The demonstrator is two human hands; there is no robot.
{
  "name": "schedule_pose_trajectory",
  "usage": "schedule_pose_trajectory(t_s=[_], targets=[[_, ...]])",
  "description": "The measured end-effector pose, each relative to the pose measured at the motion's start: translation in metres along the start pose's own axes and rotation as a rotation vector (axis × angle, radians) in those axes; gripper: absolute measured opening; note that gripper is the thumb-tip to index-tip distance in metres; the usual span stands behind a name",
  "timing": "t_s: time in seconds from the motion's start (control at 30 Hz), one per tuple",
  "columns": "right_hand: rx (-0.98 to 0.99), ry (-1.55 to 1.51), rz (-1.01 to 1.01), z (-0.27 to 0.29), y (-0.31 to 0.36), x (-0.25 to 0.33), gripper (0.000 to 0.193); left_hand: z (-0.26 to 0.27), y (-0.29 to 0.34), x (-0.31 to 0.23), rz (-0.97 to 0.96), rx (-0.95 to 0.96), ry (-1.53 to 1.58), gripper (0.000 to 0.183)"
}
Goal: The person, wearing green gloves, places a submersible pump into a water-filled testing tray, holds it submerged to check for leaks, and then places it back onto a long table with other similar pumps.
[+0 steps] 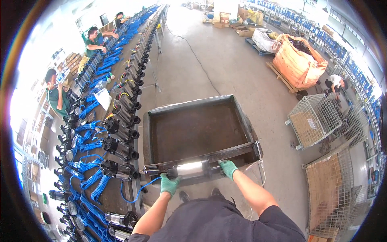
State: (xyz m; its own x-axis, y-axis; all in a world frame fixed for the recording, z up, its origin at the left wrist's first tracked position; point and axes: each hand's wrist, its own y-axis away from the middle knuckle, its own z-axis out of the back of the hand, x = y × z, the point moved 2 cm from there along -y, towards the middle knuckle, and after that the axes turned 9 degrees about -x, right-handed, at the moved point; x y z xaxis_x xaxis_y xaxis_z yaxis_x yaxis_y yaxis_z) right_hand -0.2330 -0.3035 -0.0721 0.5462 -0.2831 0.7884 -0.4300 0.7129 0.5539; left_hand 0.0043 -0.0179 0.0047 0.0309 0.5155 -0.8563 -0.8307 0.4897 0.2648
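Note:
Both my hands wear green gloves and hold a submersible pump with a shiny metal barrel [191, 169] and dark ends. It lies sideways along the near edge of a metal tank [150, 133] with dark brown contents, perhaps murky liquid. My left hand [169, 184] is closed round the pump's left part, close to its dark end. At the right end, my right hand [228, 168] grips the pump, its fingertips partly hidden. From the pump's left end a blue cable [137, 200] loops to the bench on my left.
A long bench [121, 60] on the left carries rows of pumps and bundled blue cables [96, 183]; several people work along it. To the right stand a wire cage [312, 121], an orange bulk bag [298, 64] on a pallet and a crouching person. A black cord [197, 60] crosses the floor.

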Motion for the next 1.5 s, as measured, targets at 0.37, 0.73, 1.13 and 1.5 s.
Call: schedule_pose_trajectory(t_s=[0.37,0.73,1.13,1.5], targets=[[0.176,0.171,0.116,0.029,0.046,0.059,0.044,0.006,0.011,-0.015,-0.048,-0.059,0.022,0.060],[0.062,0.691,0.723,0.040,0.068,0.075,0.063,0.005,0.000,0.003,-0.073,-0.074,0.011,0.064],[0.084,0.358,0.272,0.015,0.034,0.046,0.052,0.003,0.010,-0.009,-0.098,-0.092,0.036,0.063],[0.053,0.118,-0.249,0.005,0.034,0.050,0.047,0.000,0.009,0.010,-0.085,-0.096,0.065,0.065]])
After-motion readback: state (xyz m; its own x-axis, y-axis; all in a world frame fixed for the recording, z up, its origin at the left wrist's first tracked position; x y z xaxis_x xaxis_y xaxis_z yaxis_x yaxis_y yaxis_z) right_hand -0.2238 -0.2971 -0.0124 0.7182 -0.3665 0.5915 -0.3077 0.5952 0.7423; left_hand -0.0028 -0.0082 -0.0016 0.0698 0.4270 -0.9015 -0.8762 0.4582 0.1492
